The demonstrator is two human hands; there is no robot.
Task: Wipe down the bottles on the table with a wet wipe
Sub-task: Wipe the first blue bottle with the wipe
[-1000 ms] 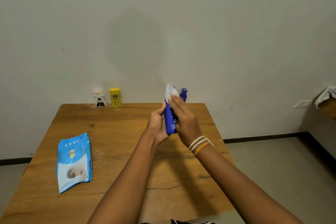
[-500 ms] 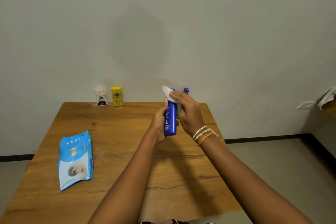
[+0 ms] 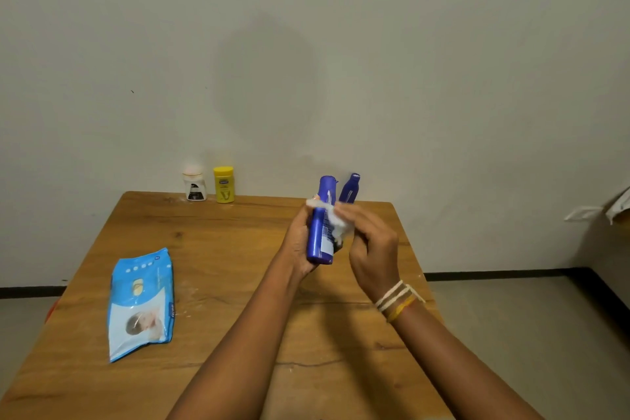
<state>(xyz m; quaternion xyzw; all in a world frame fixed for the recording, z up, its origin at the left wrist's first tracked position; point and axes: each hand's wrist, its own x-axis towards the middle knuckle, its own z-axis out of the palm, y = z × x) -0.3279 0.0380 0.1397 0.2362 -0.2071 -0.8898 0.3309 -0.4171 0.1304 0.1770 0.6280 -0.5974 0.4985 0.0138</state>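
Head view: the left hand [image 3: 300, 242] grips a tall blue plastic bottle [image 3: 321, 225] upright above the wooden bench [image 3: 218, 249], fingers curled round its lower body. The right hand [image 3: 373, 249] pinches a crumpled white wet wipe [image 3: 335, 220] against the bottle's side. A second blue bottle [image 3: 350, 188] stands just behind.

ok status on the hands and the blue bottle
Left hand grips blue bottle. Right hand pinches wet wipe against it. Second blue bottle behind, clear.
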